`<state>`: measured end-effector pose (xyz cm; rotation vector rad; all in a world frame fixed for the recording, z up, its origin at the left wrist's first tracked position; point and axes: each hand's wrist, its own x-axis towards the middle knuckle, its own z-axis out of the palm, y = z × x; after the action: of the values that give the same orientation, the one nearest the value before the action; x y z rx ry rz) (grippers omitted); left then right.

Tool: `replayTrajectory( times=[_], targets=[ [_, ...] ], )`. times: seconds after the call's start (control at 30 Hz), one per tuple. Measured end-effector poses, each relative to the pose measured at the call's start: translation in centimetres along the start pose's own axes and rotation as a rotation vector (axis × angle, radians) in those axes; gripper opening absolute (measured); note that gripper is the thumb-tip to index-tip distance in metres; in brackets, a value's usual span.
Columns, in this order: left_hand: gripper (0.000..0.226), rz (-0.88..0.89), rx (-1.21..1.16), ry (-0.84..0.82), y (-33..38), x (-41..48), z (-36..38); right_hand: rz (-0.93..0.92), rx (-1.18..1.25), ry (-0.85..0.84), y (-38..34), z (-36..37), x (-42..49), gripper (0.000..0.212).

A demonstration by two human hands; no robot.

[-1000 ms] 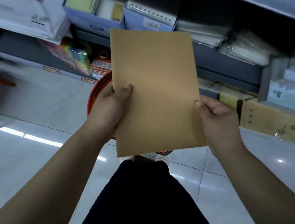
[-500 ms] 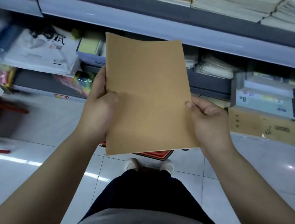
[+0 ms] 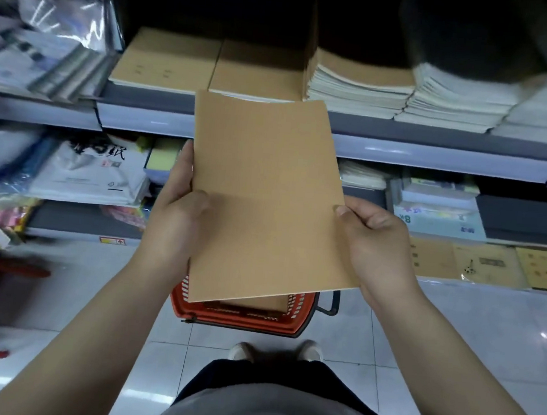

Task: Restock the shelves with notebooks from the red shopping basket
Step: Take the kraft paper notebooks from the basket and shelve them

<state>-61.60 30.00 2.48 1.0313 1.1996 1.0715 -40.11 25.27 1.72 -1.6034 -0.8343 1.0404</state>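
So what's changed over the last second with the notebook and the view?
The view tilted upward: the upper shelf with its brown notebook stacks came into sight, and the red basket now shows below the held notebook. Unchanged: left hand and right hand grip its side edges.

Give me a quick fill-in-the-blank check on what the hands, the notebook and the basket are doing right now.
1. The brown notebook is held by ____ hands, the left hand and the right hand.
2. The shopping basket on the floor is ____ in colour.
3. The stacks of brown notebooks lie on the shelf ____ the held notebook's top edge.
4. The shoes stand on the ____ floor.

Missing words: both; red; behind; tiled
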Motion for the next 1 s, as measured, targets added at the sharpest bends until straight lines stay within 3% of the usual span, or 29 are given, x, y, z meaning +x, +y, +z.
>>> replayTrajectory(
  times=[0.37,0.7,1.0],
  targets=[
    [0.071,0.092,0.002,-0.076,5.8,-0.2,2.5,-0.085,0.046,0.066,-4.7,-1.6,0.2,0.028],
    [0.069,0.071,-0.022,-0.096,8.4,-0.3,4.0,-0.116,0.079,0.107,-6.5,-2.4,0.0,0.032],
    [0.066,0.094,-0.039,-0.205,9.5,0.7,4.8,-0.08,0.061,0.193,-7.5,-2.9,0.3,0.022]
  ],
)
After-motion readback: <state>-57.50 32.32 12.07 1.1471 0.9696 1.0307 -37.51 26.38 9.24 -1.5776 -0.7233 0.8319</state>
